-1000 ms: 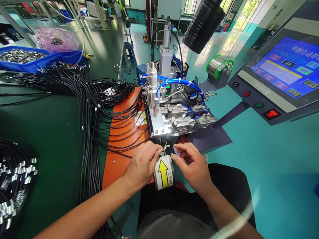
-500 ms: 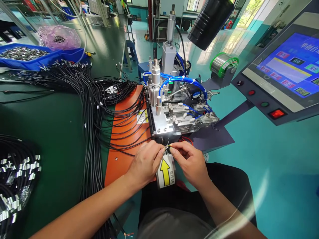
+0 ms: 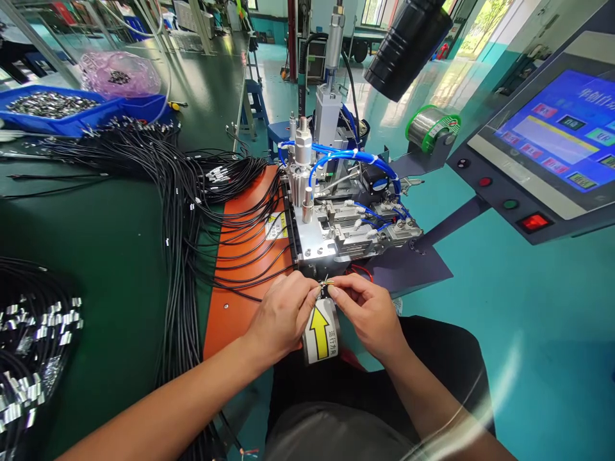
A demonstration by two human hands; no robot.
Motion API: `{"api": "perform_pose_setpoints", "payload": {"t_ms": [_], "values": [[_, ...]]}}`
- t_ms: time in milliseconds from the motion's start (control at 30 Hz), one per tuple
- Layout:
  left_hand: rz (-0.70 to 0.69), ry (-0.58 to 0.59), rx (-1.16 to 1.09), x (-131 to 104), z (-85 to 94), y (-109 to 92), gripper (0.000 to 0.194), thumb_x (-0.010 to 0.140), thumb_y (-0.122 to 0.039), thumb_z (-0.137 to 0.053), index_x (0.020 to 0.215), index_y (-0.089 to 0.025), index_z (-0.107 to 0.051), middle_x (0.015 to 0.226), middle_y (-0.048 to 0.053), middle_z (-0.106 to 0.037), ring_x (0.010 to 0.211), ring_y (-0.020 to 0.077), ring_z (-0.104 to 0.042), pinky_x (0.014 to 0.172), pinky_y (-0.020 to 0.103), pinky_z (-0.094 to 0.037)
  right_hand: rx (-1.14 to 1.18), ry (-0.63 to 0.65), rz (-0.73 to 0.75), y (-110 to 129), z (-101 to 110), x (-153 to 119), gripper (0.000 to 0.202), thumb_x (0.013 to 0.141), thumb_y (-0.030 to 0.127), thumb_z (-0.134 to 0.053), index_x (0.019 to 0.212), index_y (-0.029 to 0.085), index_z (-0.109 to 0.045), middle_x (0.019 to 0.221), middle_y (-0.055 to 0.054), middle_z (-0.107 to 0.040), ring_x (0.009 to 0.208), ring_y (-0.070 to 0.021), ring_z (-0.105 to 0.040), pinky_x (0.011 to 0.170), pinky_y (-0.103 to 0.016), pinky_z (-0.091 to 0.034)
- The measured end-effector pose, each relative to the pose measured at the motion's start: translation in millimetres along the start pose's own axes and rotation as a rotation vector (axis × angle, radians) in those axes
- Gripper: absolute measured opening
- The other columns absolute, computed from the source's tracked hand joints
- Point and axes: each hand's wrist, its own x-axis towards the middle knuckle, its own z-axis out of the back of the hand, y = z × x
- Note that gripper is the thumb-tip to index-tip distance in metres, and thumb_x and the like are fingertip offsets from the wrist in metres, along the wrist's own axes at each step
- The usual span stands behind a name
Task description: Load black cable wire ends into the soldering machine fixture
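Observation:
In the head view, both my hands meet in front of the silver bench machine point(image 3: 312, 240). My left hand point(image 3: 287, 308) is closed, thumb and forefinger pinched at the left of some thin light and yellowish wires point(image 3: 328, 281). My right hand point(image 3: 369, 312) pinches these wires from the right, its other fingers curled in. The fingertips hide most of what is held. Just below them sits a white-labelled round part point(image 3: 321, 333) with a yellow arrow. Black cables point(image 3: 250, 259) run across an orange plate point(image 3: 240, 314) to the machine's left side.
On the green table point(image 3: 120, 256) lie a long bundle of black cables point(image 3: 180, 288) and cable coils with shiny ends point(image 3: 43, 333). Behind are a blue tray point(image 3: 91, 121) of metal parts and a pink bag point(image 3: 120, 73). A solder spool point(image 3: 430, 128) and control screen point(image 3: 562, 134) stand right.
The machine's upright cylinder has risen, exposing a rod above its block. My hands keep their pinch, with only slight finger movement. The whole view has shifted a little.

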Motion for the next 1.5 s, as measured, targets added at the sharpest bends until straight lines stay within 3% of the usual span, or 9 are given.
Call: {"api": "perform_pose_setpoints", "payload": {"t_ms": [433,567,700,833,1033,1500], "values": [[-0.001,0.006,-0.008,0,-0.8,1,0.022,0.100,-0.027,-0.040,0.089,-0.018,-0.058,0.083,0.003,-0.055,0.077,0.0167,-0.048,0.072,0.031,-0.038,0.055,0.034,-0.012,0,3,1,0.019,0.085,0.033,-0.067,0.097,0.019,-0.073,0.088,-0.005,-0.070,0.076,-0.0167,-0.063,0.068,-0.027,-0.052],[0.008,0.003,0.014,0,-0.6,1,0.023,0.100,-0.027,-0.040,0.088,-0.019,-0.058,0.082,0.003,-0.056,0.077,0.0168,-0.048,0.071,0.031,-0.039,-0.004,-0.061,-0.013,6,6,-4,0.019,0.089,0.034,-0.063,0.095,0.020,-0.074,0.086,-0.004,-0.070,0.077,-0.0170,-0.064,0.067,-0.027,-0.052],[0.017,-0.005,0.028,0,-0.8,0,0.025,0.100,-0.027,-0.039,0.086,-0.019,-0.058,0.081,0.003,-0.056,0.076,0.0169,-0.049,0.071,0.031,-0.039,-0.250,-0.193,0.162,6,5,-14,0.016,0.089,0.028,-0.062,0.099,0.023,-0.074,0.095,-0.004,-0.068,0.079,-0.0166,-0.064,0.068,-0.027,-0.051],[0.030,0.004,0.025,1,-1.5,0,0.025,0.100,-0.028,-0.039,0.084,-0.019,-0.056,0.080,0.003,-0.056,0.076,0.0170,-0.050,0.070,0.031,-0.040,-0.371,-0.207,0.321,1,0,-19,0.022,0.091,0.022,-0.059,0.109,0.024,-0.072,0.096,-0.005,-0.066,0.081,-0.0166,-0.063,0.073,-0.029,-0.052],[0.038,0.002,0.019,1,-1.5,0,0.026,0.100,-0.028,-0.038,0.083,-0.019,-0.056,0.080,0.003,-0.056,0.076,0.0169,-0.050,0.070,0.031,-0.040,-0.419,-0.195,0.420,-2,-3,-17,0.025,0.092,0.018,-0.057,0.112,0.022,-0.071,0.096,-0.006,-0.066,0.084,-0.0173,-0.063,0.078,-0.031,-0.053],[0.029,0.016,0.036,1,-1.6,0,0.026,0.100,-0.028,-0.037,0.085,-0.019,-0.056,0.079,0.003,-0.055,0.075,0.0172,-0.049,0.070,0.031,-0.040,-0.381,-0.146,0.309,0,0,-13,0.022,0.093,0.022,-0.055,0.109,0.025,-0.071,0.098,-0.006,-0.065,0.085,-0.0189,-0.063,0.079,-0.033,-0.053]]}}
